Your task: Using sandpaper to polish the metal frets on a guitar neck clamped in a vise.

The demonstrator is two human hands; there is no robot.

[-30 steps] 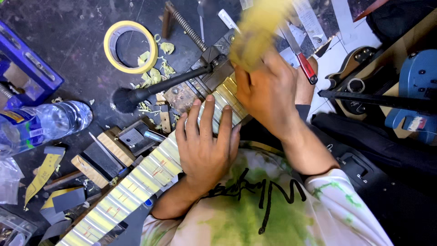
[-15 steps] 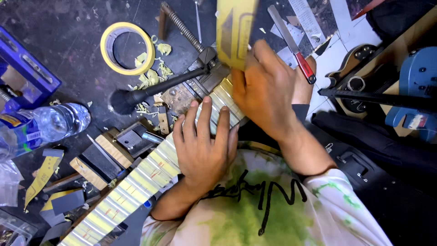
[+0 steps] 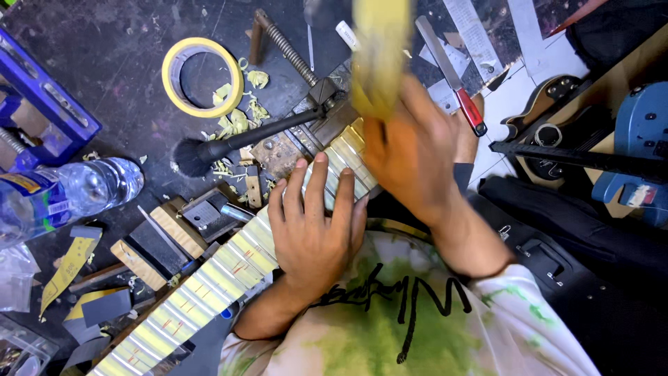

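Yellow tape (image 3: 379, 56) (blurred) is pinched in your right hand (image 3: 417, 157); your left hand (image 3: 316, 230) presses spread fingers (image 3: 319, 182) flat on the neck (image 3: 209, 285).

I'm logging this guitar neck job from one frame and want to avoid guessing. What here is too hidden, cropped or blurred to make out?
- Head view: the yellow strip in the right hand is motion-blurred; its exact kind is unclear.
- The fretboard under the left hand is covered by the palm and fingers.
- The fretboard's lower end is cut off by the bottom edge.
- The plastic bottle runs off the left edge.
- The blue guitar is cropped at the right edge.
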